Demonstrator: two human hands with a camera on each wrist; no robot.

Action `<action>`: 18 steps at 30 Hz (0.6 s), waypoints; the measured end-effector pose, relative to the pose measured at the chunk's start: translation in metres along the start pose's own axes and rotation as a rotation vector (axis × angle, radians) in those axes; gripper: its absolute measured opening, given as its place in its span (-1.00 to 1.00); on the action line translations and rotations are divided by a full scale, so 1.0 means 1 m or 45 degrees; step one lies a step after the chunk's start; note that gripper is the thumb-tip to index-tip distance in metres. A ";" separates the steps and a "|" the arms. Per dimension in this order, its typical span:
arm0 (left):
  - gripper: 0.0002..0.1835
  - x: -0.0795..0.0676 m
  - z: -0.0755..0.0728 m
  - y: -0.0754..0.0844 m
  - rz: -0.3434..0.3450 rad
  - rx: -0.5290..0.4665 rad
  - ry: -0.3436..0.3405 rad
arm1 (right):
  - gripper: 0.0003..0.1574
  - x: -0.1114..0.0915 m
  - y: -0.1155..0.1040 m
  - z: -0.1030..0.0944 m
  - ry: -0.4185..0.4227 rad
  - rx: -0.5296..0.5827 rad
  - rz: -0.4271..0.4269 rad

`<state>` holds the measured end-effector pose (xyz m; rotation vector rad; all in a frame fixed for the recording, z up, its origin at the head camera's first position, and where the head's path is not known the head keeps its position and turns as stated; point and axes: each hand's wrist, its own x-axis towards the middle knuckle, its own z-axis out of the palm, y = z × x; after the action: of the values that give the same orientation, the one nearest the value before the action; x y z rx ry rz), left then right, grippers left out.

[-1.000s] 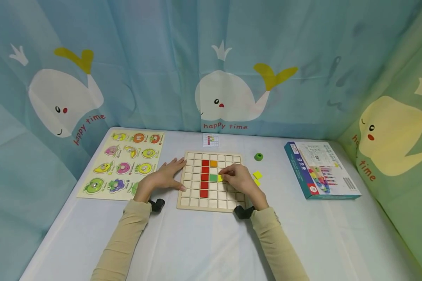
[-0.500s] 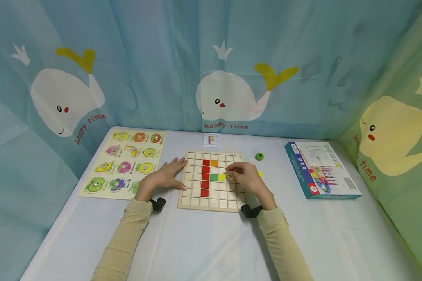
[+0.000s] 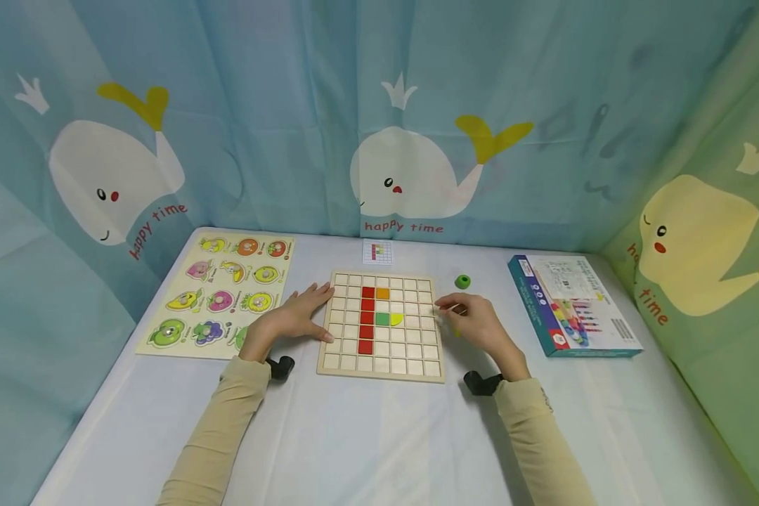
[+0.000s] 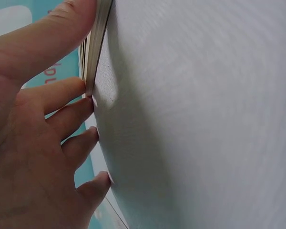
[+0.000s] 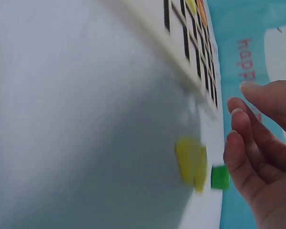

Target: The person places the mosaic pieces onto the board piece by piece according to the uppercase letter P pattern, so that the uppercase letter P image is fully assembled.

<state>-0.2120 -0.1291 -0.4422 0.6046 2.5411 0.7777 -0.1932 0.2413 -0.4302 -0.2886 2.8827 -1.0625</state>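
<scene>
A wooden grid board (image 3: 411, 351) lies mid-table in the head view. It bears a column of red square tiles (image 3: 367, 316), an orange tile (image 3: 382, 294), a green tile (image 3: 382, 319) and a yellow rounded tile (image 3: 396, 320) beside the green one. My left hand (image 3: 294, 318) rests with spread fingers against the board's left edge; its thumb touches the rim in the left wrist view. Just off the right edge hovers my right hand (image 3: 477, 327), fingers loosely bent, nothing between them. Beneath it, yellow pieces (image 5: 188, 160) lie on the cloth, mostly hidden in the head view.
Behind the board lies a small pattern card (image 3: 377, 251). A green bead (image 3: 462, 282) sits at its far right. A fruit puzzle board (image 3: 211, 281) is on the left, and a flat toy box (image 3: 582, 306) on the right. Printed curtains (image 3: 278, 140) enclose the table.
My right hand has let go of the yellow rounded tile beside the green one and moved right, off the board. The left hand has stayed at the board's left edge.
</scene>
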 end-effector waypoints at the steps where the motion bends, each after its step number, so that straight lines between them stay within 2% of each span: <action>1: 0.13 0.000 0.000 0.000 0.003 0.005 0.000 | -0.71 0.000 0.004 -0.003 0.003 -0.008 0.003; 6: 0.12 -0.002 -0.001 0.001 -0.003 -0.003 -0.007 | -0.71 -0.003 0.021 -0.016 0.019 -0.033 0.020; 9: 0.13 -0.003 -0.002 0.001 -0.004 -0.003 -0.006 | -0.70 -0.004 0.030 -0.021 0.019 -0.044 0.065; 14: 0.13 -0.003 -0.002 0.001 0.002 0.002 -0.006 | -0.66 -0.003 0.038 -0.023 -0.006 -0.057 0.155; 18: 0.13 -0.002 -0.001 0.000 0.004 0.001 -0.009 | -0.59 0.001 0.042 -0.022 -0.015 -0.089 0.176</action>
<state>-0.2114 -0.1308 -0.4409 0.6109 2.5345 0.7745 -0.2031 0.2863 -0.4409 -0.0961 2.8844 -0.9356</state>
